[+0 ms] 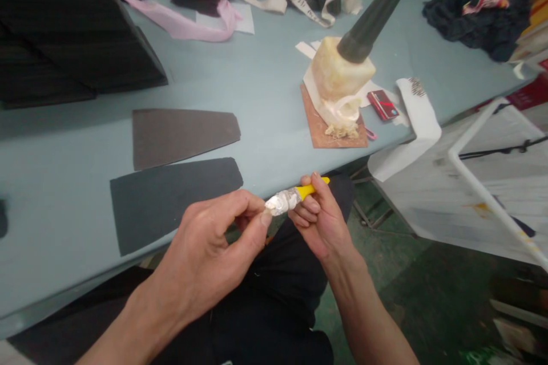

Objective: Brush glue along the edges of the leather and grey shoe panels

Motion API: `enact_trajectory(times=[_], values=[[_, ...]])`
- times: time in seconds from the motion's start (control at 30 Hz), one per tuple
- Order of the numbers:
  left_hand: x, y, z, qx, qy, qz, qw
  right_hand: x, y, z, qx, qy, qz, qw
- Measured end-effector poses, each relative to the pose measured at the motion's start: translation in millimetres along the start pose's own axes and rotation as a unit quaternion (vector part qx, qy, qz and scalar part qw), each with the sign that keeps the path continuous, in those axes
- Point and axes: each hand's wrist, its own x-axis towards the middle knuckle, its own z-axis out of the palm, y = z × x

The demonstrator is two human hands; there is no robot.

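Over my lap, in front of the table's edge, I hold a small brush (pixel 283 201) with a yellow handle and a head caked in white. My right hand (pixel 325 219) is closed around the yellow handle, whose end sticks out past the fingers. The thumb and forefinger of my left hand (pixel 216 239) pinch the white tip. Just beyond my left hand lie a dark grey trapezoid panel (pixel 175 199) and a brown one (pixel 184 136), flat on the table.
A yellowed plastic container (pixel 338 71) with a tall black cone (pixel 379 11) stands on a brown board (pixel 314 128). Beside it are a red box (pixel 382 105) and a white strip (pixel 417 117) hanging over the edge. A black stack (pixel 72 34) rises at left; pink cloth (pixel 184 20) lies behind.
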Motion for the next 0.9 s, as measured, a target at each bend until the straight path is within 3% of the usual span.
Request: enact_trajectory(times=[0.23, 0.57, 0.77, 0.9], values=[[3.6, 2.7, 2.0, -0.097, -0.05, -0.125, 0.986, 0.0, -3.3, -4.0, -0.001, 0.0, 0.022, 1.0], [5.2, 0.0, 15.9, -0.235, -0.126, -0.3, 0.916, 5.9, -0.9, -19.4, 0.069, -0.013, 0.07, 0.995], [1.2, -13.2, 27.7, -0.302, -0.102, -0.27, 0.909, 12.0, 7.9, -29.0, 0.121, -0.025, 0.158, 0.98], [-7.2, -19.7, 36.3, -0.352, -0.099, -0.283, 0.887, 15.6, 24.9, -37.5, 0.161, -0.052, 0.219, 0.961]])
